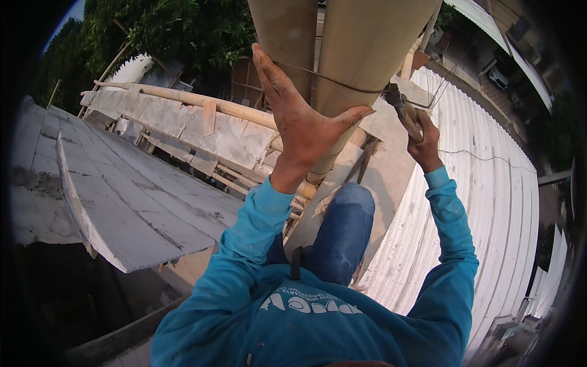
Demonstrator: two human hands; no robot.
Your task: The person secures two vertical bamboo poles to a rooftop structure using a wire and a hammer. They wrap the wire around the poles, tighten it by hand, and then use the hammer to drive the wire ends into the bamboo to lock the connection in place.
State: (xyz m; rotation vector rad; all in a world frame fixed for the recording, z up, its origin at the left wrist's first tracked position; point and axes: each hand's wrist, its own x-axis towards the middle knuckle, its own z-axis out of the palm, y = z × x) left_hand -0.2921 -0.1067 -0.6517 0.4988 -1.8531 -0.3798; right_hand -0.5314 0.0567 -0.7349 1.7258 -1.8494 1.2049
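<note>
Two thick beige poles stand side by side in front of me, a left pole [286, 37] and a wider right pole [364, 46]. A thin dark wire [342, 82] runs across both of them. My left hand [299, 116] rests against the poles with its fingers and thumb spread wide, just below the wire. At the right edge of the poles, the jaws of a pair of pincers [405, 113] are at the wire, where it bunches up. My right hand [425, 140] is wrapped round their handles. Loose wire ends stick out beyond the jaws.
Below on the right lies a white corrugated roof [471, 202], a thin wire trailing over it. Grey roof slabs [134, 189] slope away on the left, beside a dark opening [67, 293]. Horizontal bamboo poles [189, 98] run behind. My bent knee [351, 214] is beneath the poles.
</note>
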